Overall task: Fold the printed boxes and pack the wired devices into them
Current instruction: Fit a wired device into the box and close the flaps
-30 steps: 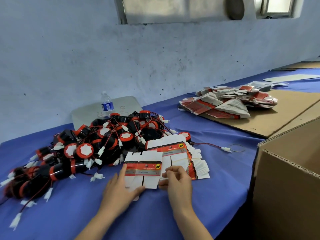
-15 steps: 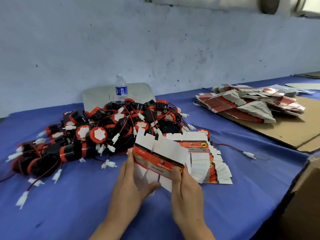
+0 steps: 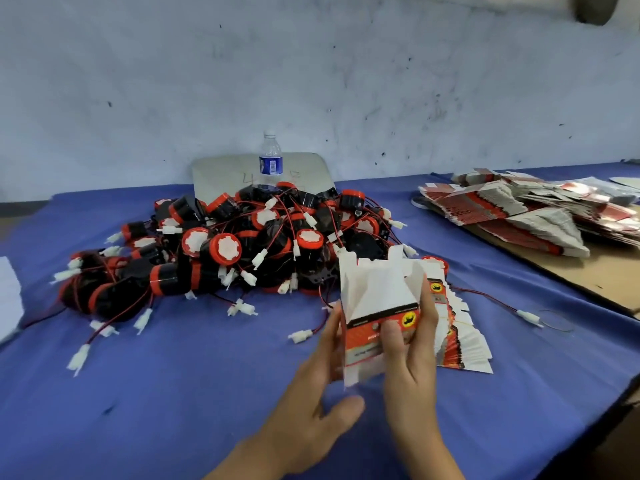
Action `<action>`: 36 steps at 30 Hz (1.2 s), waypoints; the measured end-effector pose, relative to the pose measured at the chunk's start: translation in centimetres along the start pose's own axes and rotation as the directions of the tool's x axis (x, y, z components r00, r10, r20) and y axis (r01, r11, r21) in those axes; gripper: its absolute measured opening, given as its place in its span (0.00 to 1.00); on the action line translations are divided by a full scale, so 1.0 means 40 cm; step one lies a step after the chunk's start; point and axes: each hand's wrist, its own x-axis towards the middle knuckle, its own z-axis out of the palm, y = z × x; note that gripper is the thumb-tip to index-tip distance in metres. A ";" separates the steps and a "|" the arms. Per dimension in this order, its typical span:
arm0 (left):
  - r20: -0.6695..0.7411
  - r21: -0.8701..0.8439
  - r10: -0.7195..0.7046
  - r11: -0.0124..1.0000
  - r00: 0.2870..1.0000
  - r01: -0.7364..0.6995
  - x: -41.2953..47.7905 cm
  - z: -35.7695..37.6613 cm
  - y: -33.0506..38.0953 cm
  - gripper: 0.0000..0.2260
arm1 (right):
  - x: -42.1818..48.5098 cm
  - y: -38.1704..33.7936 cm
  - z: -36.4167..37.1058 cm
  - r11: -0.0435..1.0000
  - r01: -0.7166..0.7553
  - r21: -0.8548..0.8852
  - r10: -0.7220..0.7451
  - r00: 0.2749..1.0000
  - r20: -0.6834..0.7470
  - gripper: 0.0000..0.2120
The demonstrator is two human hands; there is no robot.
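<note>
Both hands hold one red and white printed box (image 3: 379, 303) upright above the blue table, its sides spread into a tube and its white top flaps standing up. My left hand (image 3: 322, 386) supports its left side with fingers behind it. My right hand (image 3: 410, 355) grips its right side, thumb on the red front panel. Behind the box lies a fanned stack of flat printed boxes (image 3: 462, 337). A big heap of black and red wired devices (image 3: 242, 251) with white connectors fills the middle of the table.
A water bottle (image 3: 270, 161) stands at the wall in front of a grey board (image 3: 221, 174). More flat boxes (image 3: 512, 213) are piled on brown cardboard (image 3: 609, 275) at the right. One loose wire with a white connector (image 3: 528, 318) lies right of the stack. White paper (image 3: 8, 299) sits at the left edge.
The flat box has been lifted off the stack and opened from a flat sheet into an upright tube. Both hands rose with it, and the view tilted down and left.
</note>
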 end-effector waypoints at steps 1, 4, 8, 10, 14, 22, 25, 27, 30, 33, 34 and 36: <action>-0.029 -0.065 -0.003 0.998 1.000 0.001 0.003 0.000 0.006 0.36 | 0.002 0.001 -0.004 0.999 0.014 0.033 -0.014 1.000 -0.004 0.26; -0.241 -0.146 -0.024 0.989 0.970 -0.012 0.019 -0.012 0.020 0.37 | -0.005 0.005 -0.002 0.998 0.011 0.069 -0.011 1.000 0.001 0.22; -0.387 -0.191 -0.023 0.980 0.922 -0.056 0.030 -0.034 0.030 0.40 | -0.020 0.010 0.007 0.996 -0.058 0.061 0.052 0.993 0.102 0.16; -0.427 -0.193 -0.029 0.979 0.904 -0.060 0.033 -0.038 0.027 0.41 | -0.022 0.011 0.010 0.994 -0.088 0.060 0.080 0.990 0.118 0.19; -0.334 -0.168 0.026 0.982 0.942 -0.087 0.030 -0.029 0.032 0.33 | -0.027 0.014 0.012 0.998 -0.064 -0.018 0.066 0.994 0.088 0.29; -0.198 0.007 0.212 0.977 0.957 -0.215 0.015 -0.012 0.051 0.28 | -0.017 -0.020 0.000 0.962 -0.197 0.190 0.161 0.969 0.188 0.45; -0.182 0.108 0.275 0.960 0.944 -0.258 0.009 -0.003 0.052 0.31 | -0.002 -0.022 -0.012 0.926 -0.269 0.266 0.216 0.953 0.212 0.40; -0.188 0.139 0.293 0.953 0.937 -0.270 0.010 0.005 0.054 0.33 | 0.003 -0.020 -0.016 0.940 -0.252 0.229 0.187 0.943 0.274 0.35; -0.199 0.192 0.351 0.930 0.915 -0.314 0.015 0.011 0.050 0.30 | -0.005 -0.022 -0.014 0.896 -0.325 0.301 0.217 0.914 0.342 0.32; -0.226 0.155 0.320 0.944 0.920 -0.290 0.022 -0.004 0.050 0.25 | -0.008 -0.024 -0.016 0.858 -0.365 0.361 0.231 0.902 0.364 0.27; -0.228 0.152 0.306 0.949 0.924 -0.276 0.025 -0.008 0.049 0.24 | -0.009 -0.027 -0.016 0.856 -0.360 0.372 0.224 0.906 0.360 0.26; -0.227 0.146 0.299 0.951 0.927 -0.271 0.026 -0.011 0.047 0.22 | -0.010 -0.031 -0.015 0.850 -0.357 0.387 0.229 0.912 0.339 0.24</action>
